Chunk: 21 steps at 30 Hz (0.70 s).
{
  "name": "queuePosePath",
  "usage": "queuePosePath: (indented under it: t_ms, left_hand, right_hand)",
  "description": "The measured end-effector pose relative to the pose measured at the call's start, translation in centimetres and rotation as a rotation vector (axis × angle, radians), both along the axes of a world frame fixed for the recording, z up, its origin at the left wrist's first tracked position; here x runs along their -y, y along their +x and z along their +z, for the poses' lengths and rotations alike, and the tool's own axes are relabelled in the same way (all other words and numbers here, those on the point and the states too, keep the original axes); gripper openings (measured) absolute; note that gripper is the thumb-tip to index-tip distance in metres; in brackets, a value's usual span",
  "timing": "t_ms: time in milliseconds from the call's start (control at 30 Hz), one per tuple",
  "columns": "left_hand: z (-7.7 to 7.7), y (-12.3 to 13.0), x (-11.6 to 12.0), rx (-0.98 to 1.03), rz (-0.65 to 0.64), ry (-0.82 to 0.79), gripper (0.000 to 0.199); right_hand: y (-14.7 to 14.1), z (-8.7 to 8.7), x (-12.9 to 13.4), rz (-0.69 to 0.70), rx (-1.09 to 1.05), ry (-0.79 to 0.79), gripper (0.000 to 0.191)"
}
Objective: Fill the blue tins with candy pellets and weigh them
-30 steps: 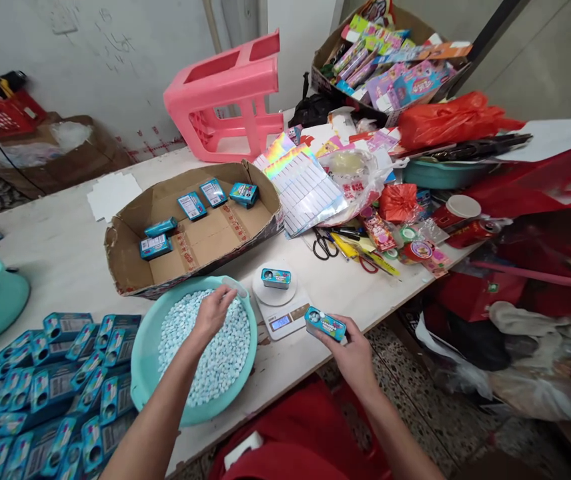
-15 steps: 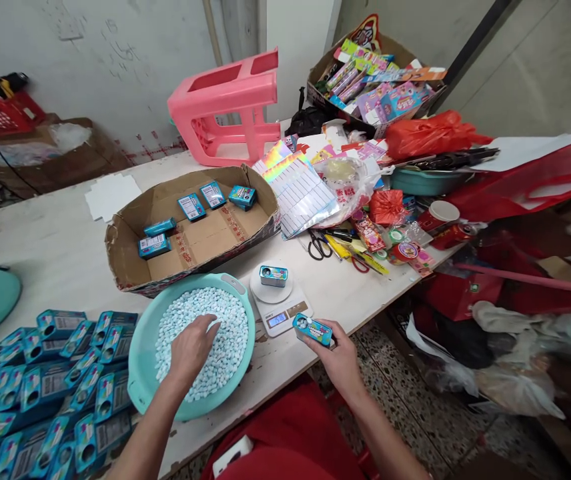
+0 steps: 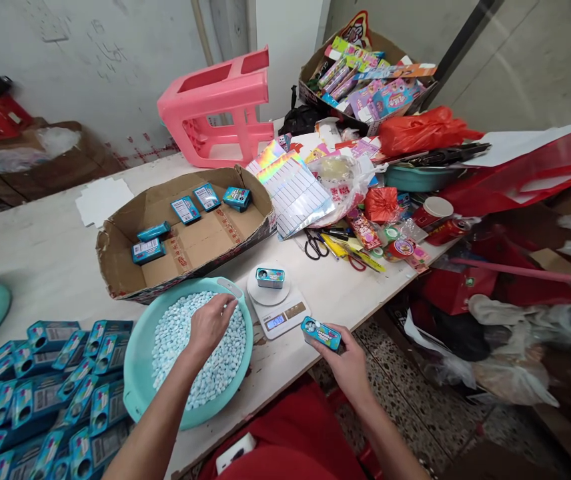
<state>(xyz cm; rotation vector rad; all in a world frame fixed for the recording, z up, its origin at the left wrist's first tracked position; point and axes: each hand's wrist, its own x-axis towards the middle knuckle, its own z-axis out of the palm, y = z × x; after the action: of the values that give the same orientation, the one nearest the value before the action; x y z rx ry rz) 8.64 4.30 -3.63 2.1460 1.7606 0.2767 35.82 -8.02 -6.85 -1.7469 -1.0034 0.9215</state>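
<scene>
My right hand (image 3: 348, 360) grips a small blue candy tin (image 3: 326, 335) just in front of the scale, its round opening filled with pale pieces. Over the right side of a turquoise basin (image 3: 133, 373) is my left hand (image 3: 213, 323), its fingertips pinched together; whatever may be between them is too small to make out. Pale blue and white candies (image 3: 185, 327) fill the basin. A second blue tin (image 3: 270, 278) sits on the round plate of a white digital scale (image 3: 293, 317). Its display is lit, but I cannot read the figure for certain.
Many blue tins with round openings (image 3: 40, 393) crowd the table at left. Behind the basin, a cardboard tray (image 3: 200, 243) holds several tins. A pink stool (image 3: 215, 100) lies on its side farther back. Scissors (image 3: 315, 245), bags and packaging clutter the right.
My left hand has risen from the candies and moved right toward the basin's rim, fingers now pinched. My right hand with its tin has shifted slightly right and down. The view shifted a little.
</scene>
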Motion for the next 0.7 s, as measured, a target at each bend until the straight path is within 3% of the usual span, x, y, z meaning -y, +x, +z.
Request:
queuePosePath:
  t_ms: [200, 300, 400, 500, 600, 700]
  left_hand:
    - [1.4, 2.8, -3.2, -0.041, -0.084, 0.042, 0.031]
    - [1.5, 2.1, -4.1, -0.138, 0.002, 0.001, 0.031]
    - [-0.1, -0.2, -3.4, -0.275, 0.106, -0.203, 0.029]
    - [-2.8, -2.5, -1.2, -0.297, 0.067, -0.429, 0.024]
    - [-5.0, -4.2, 1.0, -0.166, 0.012, -0.455, 0.022]
    - [-5.4, -5.7, 2.0, 0.124, 0.124, -0.467, 0.011]
  right_hand:
    - [0.3, 0.1, -1.2, 0.008, -0.005, -0.009, 0.035]
    - [0.5, 0.0, -1.8, 0.014, -0.017, -0.001, 0.036]
    - [0.9, -0.1, -2.2, -0.001, -0.012, 0.001, 0.038]
    - [1.2, -0.4, -2.6, -0.016, 0.0, -0.009, 0.039]
    - [1.1, -0.5, -2.9, -0.018, -0.016, -0.006, 0.039]
    - [0.8, -0.2, -3.1, 0.003, -0.01, -0.011, 0.039]
